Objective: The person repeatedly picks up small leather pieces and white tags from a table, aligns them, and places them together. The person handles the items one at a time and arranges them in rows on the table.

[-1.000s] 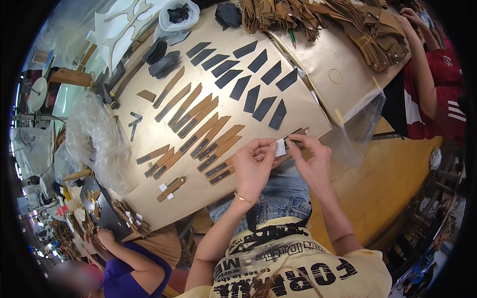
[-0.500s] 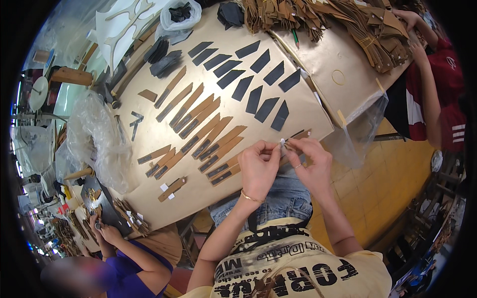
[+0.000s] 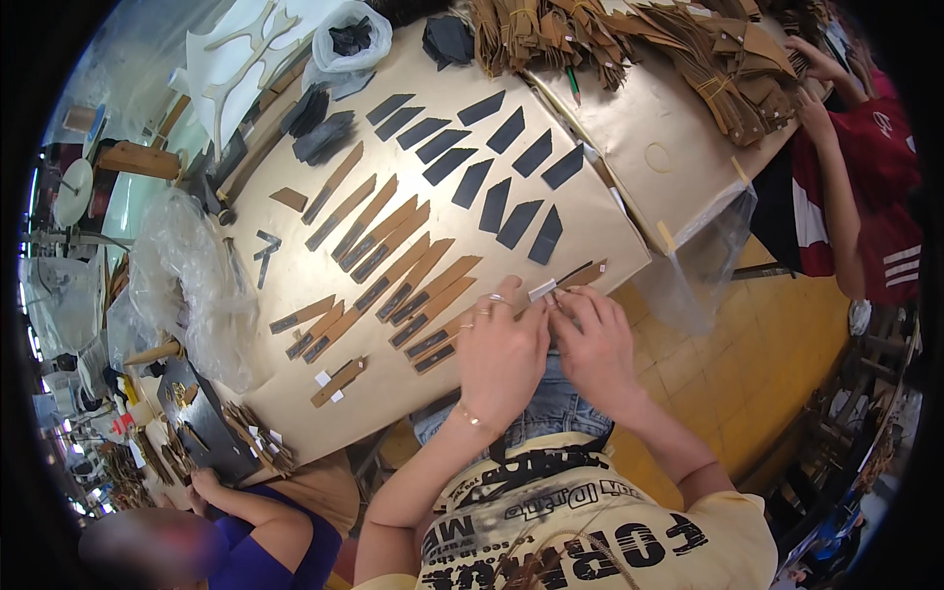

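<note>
Close to the table's near edge, my two hands meet over a brown leather strip [image 3: 590,274] that carries a narrow dark strip along it. A small white slip [image 3: 542,290] lies across it at my fingertips. My left hand [image 3: 503,359] has its fingers bent, with thumb and index pressed at the slip. My right hand [image 3: 592,342] is closed, its fingertips pinching at the slip's other end. The brown strip's near part is hidden under both hands. To the left, brown leather strips with dark patches [image 3: 393,265] lie in slanting rows.
Dark angled pieces [image 3: 476,183] lie spread beyond my hands. Bundled brown pieces [image 3: 551,34] cover the far side. Clear plastic [image 3: 197,285] is heaped at the left. A person in a red top [image 3: 880,197] works at the right; another in purple [image 3: 280,526] sits lower left.
Both hands have lowered toward the table. The white slip, earlier crumpled-looking between my fingertips, now shows flat on the brown strip. The person in purple has shifted their hands.
</note>
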Demonstrator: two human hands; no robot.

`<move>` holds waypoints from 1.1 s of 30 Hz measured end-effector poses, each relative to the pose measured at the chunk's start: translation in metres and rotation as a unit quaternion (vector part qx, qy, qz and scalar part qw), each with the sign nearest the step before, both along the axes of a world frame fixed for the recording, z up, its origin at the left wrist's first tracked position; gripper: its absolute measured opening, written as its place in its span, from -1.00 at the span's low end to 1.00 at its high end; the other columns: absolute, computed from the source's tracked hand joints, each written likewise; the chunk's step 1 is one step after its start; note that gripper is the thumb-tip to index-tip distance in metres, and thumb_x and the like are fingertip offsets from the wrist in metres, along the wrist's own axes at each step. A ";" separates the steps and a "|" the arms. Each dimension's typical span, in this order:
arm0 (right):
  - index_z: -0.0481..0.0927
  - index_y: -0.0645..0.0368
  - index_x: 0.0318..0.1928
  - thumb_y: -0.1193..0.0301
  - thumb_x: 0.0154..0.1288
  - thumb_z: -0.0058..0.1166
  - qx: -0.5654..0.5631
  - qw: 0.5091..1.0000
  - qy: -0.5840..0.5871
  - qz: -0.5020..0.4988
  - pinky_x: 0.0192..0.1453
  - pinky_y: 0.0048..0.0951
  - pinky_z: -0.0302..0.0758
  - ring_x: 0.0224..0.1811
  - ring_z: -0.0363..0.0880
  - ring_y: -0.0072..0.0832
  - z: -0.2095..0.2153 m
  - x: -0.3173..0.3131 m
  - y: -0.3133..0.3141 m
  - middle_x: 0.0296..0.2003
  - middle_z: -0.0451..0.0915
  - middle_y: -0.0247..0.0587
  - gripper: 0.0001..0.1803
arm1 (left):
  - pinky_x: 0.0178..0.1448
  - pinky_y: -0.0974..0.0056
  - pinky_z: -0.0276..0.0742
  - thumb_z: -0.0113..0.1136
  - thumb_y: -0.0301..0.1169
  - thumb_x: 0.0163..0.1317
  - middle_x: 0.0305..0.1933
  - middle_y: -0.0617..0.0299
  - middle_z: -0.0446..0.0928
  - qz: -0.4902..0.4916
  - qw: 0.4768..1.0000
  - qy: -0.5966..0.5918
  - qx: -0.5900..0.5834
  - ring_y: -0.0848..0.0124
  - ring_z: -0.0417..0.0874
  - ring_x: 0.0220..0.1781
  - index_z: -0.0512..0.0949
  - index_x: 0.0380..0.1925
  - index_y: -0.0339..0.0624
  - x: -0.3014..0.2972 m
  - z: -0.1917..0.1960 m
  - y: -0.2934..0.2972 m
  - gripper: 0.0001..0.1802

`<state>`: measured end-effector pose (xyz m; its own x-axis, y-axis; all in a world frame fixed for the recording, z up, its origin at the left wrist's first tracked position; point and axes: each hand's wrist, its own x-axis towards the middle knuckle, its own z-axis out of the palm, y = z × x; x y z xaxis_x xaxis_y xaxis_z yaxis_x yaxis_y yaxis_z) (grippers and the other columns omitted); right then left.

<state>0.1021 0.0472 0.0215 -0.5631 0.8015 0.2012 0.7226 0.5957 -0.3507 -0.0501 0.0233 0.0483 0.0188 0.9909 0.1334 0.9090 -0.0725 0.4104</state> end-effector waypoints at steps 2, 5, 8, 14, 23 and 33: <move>0.65 0.15 0.03 0.57 -0.02 0.18 -0.050 0.998 0.021 0.026 0.13 -0.27 0.49 0.12 0.53 -0.26 0.004 0.015 0.011 -0.02 0.57 -0.20 -0.51 | 0.04 0.12 0.47 0.22 -0.39 0.17 0.14 0.06 0.50 -0.024 0.999 0.046 -0.013 0.16 0.55 0.07 0.64 -0.06 -0.26 0.005 -0.012 -0.006 -0.67; 0.65 0.15 0.02 0.53 0.10 0.20 -0.116 0.974 0.180 -0.070 0.11 -0.28 0.46 0.00 0.57 -0.26 0.008 0.038 0.032 -0.06 0.59 -0.17 -0.60 | 0.11 0.14 0.43 0.22 -0.37 0.12 0.16 0.06 0.47 -0.049 0.995 0.092 0.011 0.18 0.50 0.15 0.61 -0.06 -0.30 0.006 -0.027 -0.012 -0.62; 0.66 0.18 -0.03 0.45 0.19 0.24 -0.031 0.972 0.170 -0.161 0.07 -0.28 0.45 -0.12 0.58 -0.27 0.009 0.043 0.046 -0.12 0.62 -0.16 -0.69 | 0.14 0.13 0.40 0.22 -0.36 0.13 0.17 0.06 0.46 -0.059 0.993 0.093 0.029 0.18 0.48 0.18 0.61 -0.09 -0.32 0.005 -0.033 -0.009 -0.64; 0.66 0.20 -0.18 0.38 0.23 0.29 -0.135 0.973 0.113 -0.150 0.12 -0.26 0.38 -0.07 0.57 -0.27 0.007 0.029 0.051 -0.18 0.62 -0.23 -0.80 | 0.24 0.03 0.37 0.33 -0.34 0.16 0.20 0.03 0.45 -0.028 0.999 -0.042 0.020 0.07 0.47 0.22 0.59 -0.05 -0.18 -0.003 -0.027 0.003 -0.65; 0.62 0.31 -0.23 0.57 0.17 0.29 -0.212 0.946 0.238 -0.053 -0.04 -0.44 0.51 -0.23 0.62 -0.49 0.045 0.028 0.029 -0.32 0.68 -0.22 -0.84 | 0.11 0.11 0.40 0.30 -0.35 0.22 -0.14 0.05 0.63 -0.079 0.930 -0.348 -0.087 0.11 0.64 -0.12 0.66 -0.16 -0.16 -0.015 -0.010 0.003 -0.79; 0.62 0.26 -0.05 0.56 0.19 0.29 -0.283 0.937 0.204 0.022 -0.03 -0.37 0.51 -0.23 0.62 -0.35 0.036 -0.024 0.016 -0.28 0.67 -0.15 -0.71 | -0.14 0.29 0.58 0.50 -0.36 0.05 -0.29 0.09 0.68 0.214 0.928 -0.257 -0.167 0.33 0.65 -0.33 0.70 -0.19 -0.24 -0.190 0.009 -0.122 -0.67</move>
